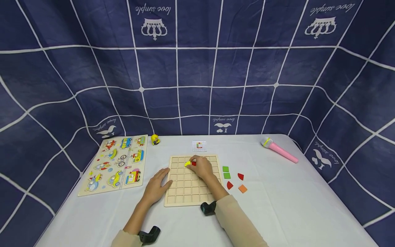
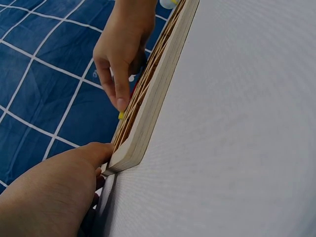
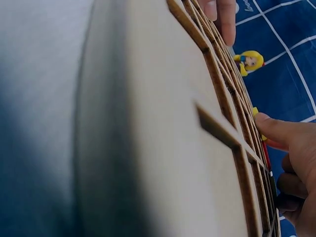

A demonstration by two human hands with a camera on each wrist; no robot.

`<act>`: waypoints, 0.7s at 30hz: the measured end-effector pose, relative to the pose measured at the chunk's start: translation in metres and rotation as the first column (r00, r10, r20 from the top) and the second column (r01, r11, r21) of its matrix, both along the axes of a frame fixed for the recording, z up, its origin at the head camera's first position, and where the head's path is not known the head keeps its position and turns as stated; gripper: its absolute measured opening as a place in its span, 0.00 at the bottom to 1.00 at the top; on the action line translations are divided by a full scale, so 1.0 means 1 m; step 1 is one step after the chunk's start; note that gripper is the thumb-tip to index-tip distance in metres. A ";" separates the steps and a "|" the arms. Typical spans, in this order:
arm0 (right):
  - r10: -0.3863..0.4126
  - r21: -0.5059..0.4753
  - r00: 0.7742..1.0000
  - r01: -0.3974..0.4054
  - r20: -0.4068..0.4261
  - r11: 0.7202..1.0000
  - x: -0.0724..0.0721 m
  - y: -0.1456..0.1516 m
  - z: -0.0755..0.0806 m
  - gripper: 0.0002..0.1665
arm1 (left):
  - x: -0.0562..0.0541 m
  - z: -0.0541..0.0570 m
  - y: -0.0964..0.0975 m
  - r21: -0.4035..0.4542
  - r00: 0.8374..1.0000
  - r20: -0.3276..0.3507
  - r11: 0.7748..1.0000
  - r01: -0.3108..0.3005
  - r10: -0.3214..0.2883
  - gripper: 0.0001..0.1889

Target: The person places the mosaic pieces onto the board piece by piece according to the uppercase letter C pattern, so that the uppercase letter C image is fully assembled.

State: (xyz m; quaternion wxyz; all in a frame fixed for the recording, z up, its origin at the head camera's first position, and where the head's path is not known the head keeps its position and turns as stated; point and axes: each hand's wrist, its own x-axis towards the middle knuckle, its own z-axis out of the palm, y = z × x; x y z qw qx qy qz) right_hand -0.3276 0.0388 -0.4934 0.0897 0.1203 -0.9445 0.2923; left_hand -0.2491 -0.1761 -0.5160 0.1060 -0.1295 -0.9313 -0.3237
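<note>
Navy checked cloth (image 1: pixel 197 68) is hanging beyond the wooden grid board (image 1: pixel 179 198), whose far cells (image 1: pixel 175 165) are bearing a red piece (image 1: pixel 193 163). Beside that, the right hand (image 1: pixel 202 167) is pinching a yellow piece (image 1: pixel 187 164), while the left hand (image 1: pixel 156 187), fingers extended, is touching the board's left edge; a skewed release could be leaving the yellow piece crooked.

Left hand (image 1: pixel 156 187) lay with thumb apart from its fingers, right hand (image 1: pixel 202 167) was farther forward, its thumb and fingers pinched.
</note>
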 end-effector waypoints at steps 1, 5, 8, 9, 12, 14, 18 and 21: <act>0.000 0.000 1.000 0.000 0.000 1.000 0.000 0.000 0.000 0.19 | 0.000 0.000 0.000 0.002 1.000 0.000 1.000 0.000 0.000 0.30; -0.004 0.013 1.000 0.004 0.010 1.000 -0.001 0.000 -0.001 0.19 | 0.000 0.000 0.000 0.001 1.000 0.001 1.000 0.002 -0.002 0.30; 0.002 0.012 1.000 -0.002 0.017 1.000 -0.001 0.000 -0.001 0.19 | 0.000 0.000 0.000 0.004 1.000 0.003 1.000 -0.001 0.001 0.30; 0.006 0.009 1.000 -0.006 0.015 1.000 0.000 0.001 -0.001 0.19 | 0.000 0.000 0.000 0.005 1.000 0.006 1.000 -0.003 0.003 0.30; 0.016 0.002 1.000 -0.016 0.014 1.000 0.001 0.002 0.000 0.20 | 0.001 0.000 0.000 0.007 1.000 0.012 1.000 -0.003 0.003 0.30; 0.023 -0.005 1.000 -0.023 0.013 1.000 0.002 0.004 0.001 0.20 | 0.001 0.001 0.001 0.008 1.000 0.017 1.000 -0.002 0.002 0.30; 0.049 -0.052 0.999 -0.050 -0.007 0.997 0.006 0.012 0.007 0.20 | 0.002 0.002 0.001 0.006 1.000 0.021 1.000 0.000 0.000 0.30; 0.069 -0.103 0.997 -0.072 -0.028 0.992 0.008 0.023 0.013 0.19 | 0.002 0.004 0.001 0.004 1.000 0.014 1.000 0.002 -0.002 0.30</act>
